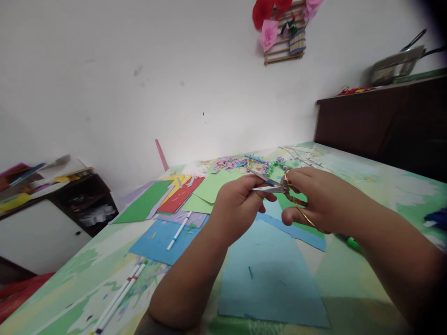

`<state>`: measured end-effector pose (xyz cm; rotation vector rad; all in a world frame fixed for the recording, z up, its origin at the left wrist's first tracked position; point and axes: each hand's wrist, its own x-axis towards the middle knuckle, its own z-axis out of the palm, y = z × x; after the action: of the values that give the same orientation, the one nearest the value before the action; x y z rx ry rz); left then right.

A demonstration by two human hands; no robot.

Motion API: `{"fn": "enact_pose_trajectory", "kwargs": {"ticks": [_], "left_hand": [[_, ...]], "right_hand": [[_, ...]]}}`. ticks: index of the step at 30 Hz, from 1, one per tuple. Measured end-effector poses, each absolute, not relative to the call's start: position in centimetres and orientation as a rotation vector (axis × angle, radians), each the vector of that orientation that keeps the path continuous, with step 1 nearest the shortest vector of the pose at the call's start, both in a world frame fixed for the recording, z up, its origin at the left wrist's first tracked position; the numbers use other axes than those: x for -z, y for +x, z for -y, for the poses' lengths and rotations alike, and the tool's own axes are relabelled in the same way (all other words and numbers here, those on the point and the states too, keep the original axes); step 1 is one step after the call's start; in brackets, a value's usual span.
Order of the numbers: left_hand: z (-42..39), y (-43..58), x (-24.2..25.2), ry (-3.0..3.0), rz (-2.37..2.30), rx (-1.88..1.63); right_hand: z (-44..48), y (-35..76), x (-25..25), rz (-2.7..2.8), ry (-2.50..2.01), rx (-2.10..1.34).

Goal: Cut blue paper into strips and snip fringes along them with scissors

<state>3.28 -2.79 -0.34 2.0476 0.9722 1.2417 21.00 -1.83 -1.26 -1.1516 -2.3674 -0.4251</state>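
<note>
My right hand [310, 195] has its fingers in the gold handles of a pair of scissors [270, 187], whose blades stand apart and point left. My left hand [237, 204] is closed in a pinch right at the blades; what its fingers hold, if anything, is hidden or too small to tell. Beneath both hands lies a light blue sheet of paper [268, 279] with a small blue scrap on it. A darker blue paper strip [307, 237] and some green paper lie under my right hand.
To the left are a blue sheet [146, 244] with a white marker [179, 231], more markers [120, 298], a red sheet [179, 197] and a green sheet [146, 202]. Paper scraps [226, 164] and curled strips [275, 165] lie at the back, near the wall. A dark cabinet [377, 116] stands at right.
</note>
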Motion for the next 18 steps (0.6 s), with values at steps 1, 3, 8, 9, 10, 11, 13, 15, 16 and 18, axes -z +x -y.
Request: {"fn": "enact_pose_trajectory", "kwargs": {"ticks": [1,3,8,9,10,11,13,15,16,18], "left_hand": [[2.83,3.25,0.31,2.049,-0.964,-1.229],[2.95,3.18,0.21,2.054,-0.943,-1.229],[3.28,3.15,0.08,2.048,-0.922,-1.250],[3.33,3.16,0.08,2.032,-0.925,-1.244],[3.35,3.15,0.08,2.014,-0.926,-1.239],[3.36,3.14,0.07,1.995,-0.925,-1.232],[3.33,3.10,0.04,1.960,-0.923,-1.219],[3.28,3.06,-0.01,1.949,-0.933,-1.208],[3.28,3.05,-0.03,1.953,-0.948,-1.208],[3.30,3.07,-0.05,1.974,-0.978,-1.224]], "right_hand": [[1.93,20.99,1.25,2.364,-1.152,0.426],[2.05,21.02,1.24,2.354,-1.159,0.428],[1.99,21.09,1.21,2.347,-1.188,0.432],[1.95,21.09,1.19,2.341,-1.197,0.436],[1.92,21.10,1.18,2.331,-1.207,0.443],[1.89,21.11,1.15,2.320,-1.214,0.451],[1.81,21.17,1.11,2.300,-1.222,0.469],[1.68,21.28,1.10,2.292,-1.213,0.480],[1.60,21.34,1.11,2.300,-1.195,0.478],[1.42,21.47,1.16,2.333,-1.142,0.451]]}}
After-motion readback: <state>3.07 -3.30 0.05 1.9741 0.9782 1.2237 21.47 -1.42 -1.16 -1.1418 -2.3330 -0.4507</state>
